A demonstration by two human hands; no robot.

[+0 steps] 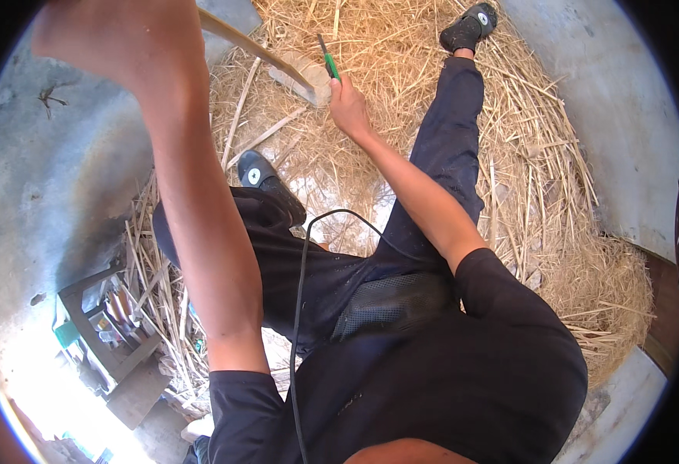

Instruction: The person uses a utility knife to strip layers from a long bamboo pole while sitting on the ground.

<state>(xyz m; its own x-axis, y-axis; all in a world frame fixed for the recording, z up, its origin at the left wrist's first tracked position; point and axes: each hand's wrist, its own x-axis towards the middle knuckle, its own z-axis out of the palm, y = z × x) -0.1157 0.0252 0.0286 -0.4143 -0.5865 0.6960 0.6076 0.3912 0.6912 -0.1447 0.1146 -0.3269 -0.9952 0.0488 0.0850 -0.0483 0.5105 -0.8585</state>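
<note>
My right hand [349, 108] grips a knife [330, 65] with a green handle, its narrow dark blade pointing up and away from me. Just left of it, a long bamboo strip [266, 56] slants down, its lower end at a round, pale wooden block [321, 79] among the shavings. My left hand [100, 35] is raised close to the camera at the upper left, cut off by the frame. Its fingers are hidden. The strip runs up behind that wrist; whether the hand holds it does not show.
Straw-like shavings [401, 39] and split strips [540, 170] cover the floor around my outstretched legs. Grey walls [602, 100] stand on both sides. A wooden frame [92, 332] holding small items is at the lower left. A black cable [302, 286] hangs before my body.
</note>
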